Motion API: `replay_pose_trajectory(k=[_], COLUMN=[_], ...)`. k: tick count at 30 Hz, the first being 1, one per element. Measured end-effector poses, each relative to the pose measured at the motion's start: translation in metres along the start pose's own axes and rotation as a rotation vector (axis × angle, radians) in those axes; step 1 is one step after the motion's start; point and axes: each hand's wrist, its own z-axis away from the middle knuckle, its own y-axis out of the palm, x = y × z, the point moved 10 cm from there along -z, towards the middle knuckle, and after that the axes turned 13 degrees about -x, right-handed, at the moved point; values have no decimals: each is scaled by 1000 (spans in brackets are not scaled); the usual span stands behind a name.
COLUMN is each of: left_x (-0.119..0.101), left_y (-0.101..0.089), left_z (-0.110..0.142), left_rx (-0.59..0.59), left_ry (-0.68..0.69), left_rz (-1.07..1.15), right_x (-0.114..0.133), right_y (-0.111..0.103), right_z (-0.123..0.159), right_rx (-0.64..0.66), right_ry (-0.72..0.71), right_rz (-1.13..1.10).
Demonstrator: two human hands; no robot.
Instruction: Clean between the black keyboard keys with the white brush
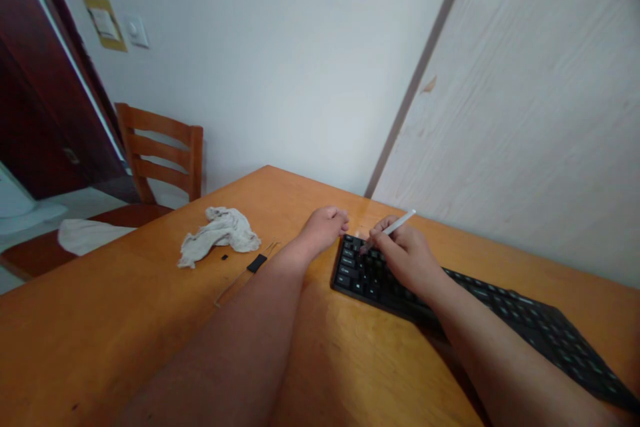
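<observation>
Bare forearms [235, 347] nearest the camera, slanting in over the brown bench [360, 360]. At far left, past the bench's side edge, a wooden chair [159, 128]. Just inside that edge, a crumpled pale cloth [225, 230], then a tiny black piece [225, 257] and a black block with thin wires [257, 263], close by the left forearm. Left hand [325, 225] loosely curled beside the upper left corner of the black keyboard [505, 303]; impossible to tell whether touching or holding anything. Between left forearm and keyboard, a broad stretch of bench top, with room to move. Hands apart. Right hand [407, 250] over the keyboard's left part, clamped on a white stick [401, 221], tip down at the keys. Behind, a narrower strip to the back edge.
</observation>
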Motion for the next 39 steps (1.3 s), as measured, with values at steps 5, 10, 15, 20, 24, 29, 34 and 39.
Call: replay_pose_trajectory(k=[5,10,15,20,24,29,34,39], left_x=[-1,-1,-21,-48,-56,-53,-59,-62], left_y=[0,0,8,34,51,54,57,54], left_z=[1,0,3,21,36,45,53,53], left_rx=[8,2,43,225,390,443,499,452], left_ry=[-13,-20,45,89,55,-45,-12,-9], left_rz=[15,50,64,105,157,153,116,95], right_x=[-4,1,-6,-16,-17,-23,-32,-31], right_y=[-2,5,-20,-32,-31,-33,-34,-23], right_z=[0,0,-10,-13,-15,-16,-13,-12], right_rx=[-33,33,-123,-216,-224,-259,-315,-250], right_ry=[6,12,183,295,311,330,400,480], right_rz=[43,-51,-312,-457,-523,-564,-619,-803])
